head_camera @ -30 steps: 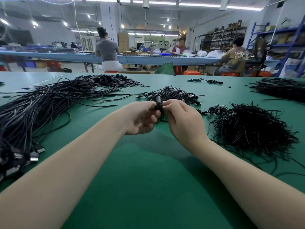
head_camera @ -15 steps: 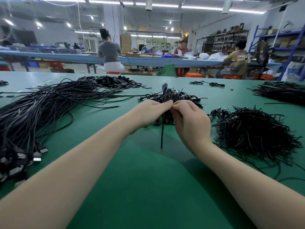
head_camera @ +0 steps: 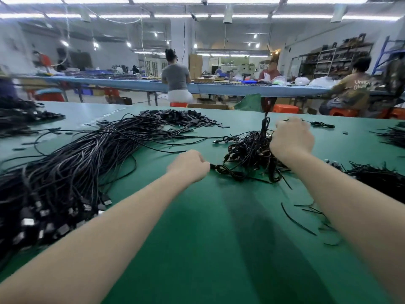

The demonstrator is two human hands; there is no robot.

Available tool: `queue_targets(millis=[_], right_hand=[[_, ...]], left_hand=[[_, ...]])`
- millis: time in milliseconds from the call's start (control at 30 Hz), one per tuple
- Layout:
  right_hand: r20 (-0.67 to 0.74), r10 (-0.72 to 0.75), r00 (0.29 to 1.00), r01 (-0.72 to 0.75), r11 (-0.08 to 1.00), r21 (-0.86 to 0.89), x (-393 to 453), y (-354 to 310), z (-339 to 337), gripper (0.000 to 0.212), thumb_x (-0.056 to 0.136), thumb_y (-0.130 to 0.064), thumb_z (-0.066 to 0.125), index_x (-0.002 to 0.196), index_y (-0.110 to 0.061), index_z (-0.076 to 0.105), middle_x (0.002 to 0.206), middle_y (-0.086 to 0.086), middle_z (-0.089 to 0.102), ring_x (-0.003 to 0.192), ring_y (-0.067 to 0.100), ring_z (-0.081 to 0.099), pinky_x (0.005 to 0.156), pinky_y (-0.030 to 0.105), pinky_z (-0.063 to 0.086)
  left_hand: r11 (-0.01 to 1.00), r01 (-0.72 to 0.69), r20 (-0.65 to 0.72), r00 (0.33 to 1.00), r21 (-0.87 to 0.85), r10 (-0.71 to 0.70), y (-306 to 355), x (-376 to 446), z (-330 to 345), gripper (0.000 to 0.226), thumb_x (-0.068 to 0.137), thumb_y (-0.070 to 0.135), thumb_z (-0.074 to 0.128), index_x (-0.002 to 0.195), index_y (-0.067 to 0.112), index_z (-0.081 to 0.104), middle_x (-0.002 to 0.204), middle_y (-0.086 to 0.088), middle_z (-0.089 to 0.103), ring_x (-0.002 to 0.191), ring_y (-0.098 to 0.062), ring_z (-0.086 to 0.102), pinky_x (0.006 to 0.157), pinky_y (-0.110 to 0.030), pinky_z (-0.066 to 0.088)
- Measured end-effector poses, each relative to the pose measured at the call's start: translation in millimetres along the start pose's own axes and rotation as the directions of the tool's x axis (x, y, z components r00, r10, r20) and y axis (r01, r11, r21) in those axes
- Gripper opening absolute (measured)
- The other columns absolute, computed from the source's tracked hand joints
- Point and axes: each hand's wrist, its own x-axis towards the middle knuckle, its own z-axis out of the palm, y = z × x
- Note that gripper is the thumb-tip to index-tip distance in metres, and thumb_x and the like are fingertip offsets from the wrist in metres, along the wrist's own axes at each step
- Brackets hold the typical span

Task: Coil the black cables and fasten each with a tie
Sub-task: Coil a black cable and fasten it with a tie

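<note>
Workshop lights run over a long green desk [head_camera: 197,249], with other workers seated at a blue bench far behind.

On the left lies a thick bundle of loose cables [head_camera: 65,167], its long axis running from the near left edge out toward the far middle. A heap of ties [head_camera: 377,185] sits near right, and flat black pieces [head_camera: 182,118] lie scattered far centre.

Between the 2 hands is the pile of coiled cables [head_camera: 252,152]. The left hand [head_camera: 189,166] is curled, pinching a cable end [head_camera: 213,166] that trails right into the pile's near side. The right hand [head_camera: 292,137] is fisted just right of the pile, knuckles up; a blurred strand [head_camera: 265,121] rises beside it, and whether the fist grips it I cannot tell.

My reading: a finished coil is being dropped on the pile, or a fresh cable drawn out, and which is unclear. For the next cable, the loose bundle lies left, so the left hand is nearer; ties fall to the right hand. Bare desk near centre gives open room for coiling, well away from every edge.
</note>
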Motion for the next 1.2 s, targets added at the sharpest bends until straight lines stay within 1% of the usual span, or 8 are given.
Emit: queue_targets(millis=[100,200,267,400,533,733,900,1200], right_hand=[[0.145,-0.082,0.986,0.081,0.997,0.011,-22,-14,10,0.052,0.085,-0.013,0.051,0.135,-0.016,0.039,0.136,0.017,0.038,0.123,0.036,0.033,0.096,0.043,0.035],[0.067,-0.227,0.972,0.223,0.973,0.063,-76,-19,36,0.055,0.088,-0.025,0.053,0.141,-0.028,0.037,0.141,0.009,0.033,0.127,0.032,0.025,0.1,0.044,0.025],[-0.026,-0.302,0.953,0.303,0.953,0.004,-102,-15,51,0.052,0.088,-0.024,0.055,0.138,-0.029,0.042,0.141,0.006,0.034,0.129,0.029,0.024,0.101,0.042,0.021],[0.12,-0.402,0.908,0.378,0.907,0.183,-108,-6,63,0.032,0.094,-0.035,0.048,0.125,-0.033,0.058,0.129,-0.006,0.052,0.126,0.021,0.031,0.099,0.033,0.027],[0.119,-0.425,0.897,0.391,0.89,0.236,-107,-7,65,0.027,0.095,-0.034,0.045,0.112,-0.033,0.067,0.112,-0.008,0.064,0.113,0.021,0.041,0.088,0.03,0.037],[0.155,-0.414,0.897,0.358,0.887,0.292,-106,-3,65,0.027,0.095,-0.032,0.046,0.112,-0.031,0.067,0.114,-0.006,0.063,0.114,0.021,0.041,0.091,0.03,0.038],[0.168,-0.409,0.897,0.344,0.884,0.317,-107,-4,62,0.026,0.095,-0.031,0.047,0.111,-0.029,0.067,0.112,-0.005,0.063,0.111,0.022,0.044,0.089,0.03,0.04],[0.187,-0.412,0.892,0.339,0.882,0.328,-107,-5,59,0.026,0.095,-0.03,0.046,0.112,-0.028,0.066,0.114,-0.004,0.061,0.112,0.022,0.045,0.09,0.03,0.041]], left_hand=[[0.955,0.054,-0.201,0.979,0.293,0.007,-42,10,-30,0.031,0.088,0.027,0.048,0.116,0.028,0.06,0.12,-0.007,0.053,0.105,-0.029,0.056,0.085,-0.037,0.045],[0.805,0.216,-0.377,0.926,0.552,0.01,-92,22,-80,0.032,0.083,0.022,0.052,0.114,0.016,0.058,0.11,-0.012,0.052,0.1,-0.034,0.055,0.079,-0.04,0.045],[0.717,0.346,-0.391,0.914,0.605,-0.112,-126,27,-109,0.03,0.081,0.019,0.055,0.109,0.008,0.058,0.102,-0.014,0.054,0.096,-0.034,0.057,0.076,-0.039,0.049],[0.619,0.341,-0.248,0.94,0.707,-0.235,-180,30,-143,0.027,0.084,0.022,0.062,0.103,0.005,0.066,0.105,-0.018,0.066,0.097,-0.032,0.063,0.085,-0.041,0.054],[0.6,0.305,-0.201,0.951,0.74,-0.235,-191,28,-149,0.048,0.084,0.062,0.059,0.078,0.014,0.063,0.087,-0.007,0.065,0.089,-0.025,0.062,0.081,-0.034,0.054],[0.609,0.357,-0.257,0.934,0.708,-0.248,-187,26,-146,0.029,0.08,0.031,0.067,0.098,0.008,0.067,0.097,-0.011,0.068,0.081,-0.026,0.057,0.079,-0.035,0.055],[0.605,0.363,-0.213,0.928,0.709,-0.307,-185,25,-140,0.059,0.084,0.069,0.051,0.065,0.013,0.052,0.071,0.0,0.056,0.075,-0.019,0.058,0.073,-0.026,0.05],[0.668,0.442,-0.285,0.897,0.598,-0.338,-176,16,-145,0.016,0.078,0.022,0.065,0.082,0.006,0.062,0.083,-0.01,0.064,0.076,-0.026,0.062,0.072,-0.031,0.054]])
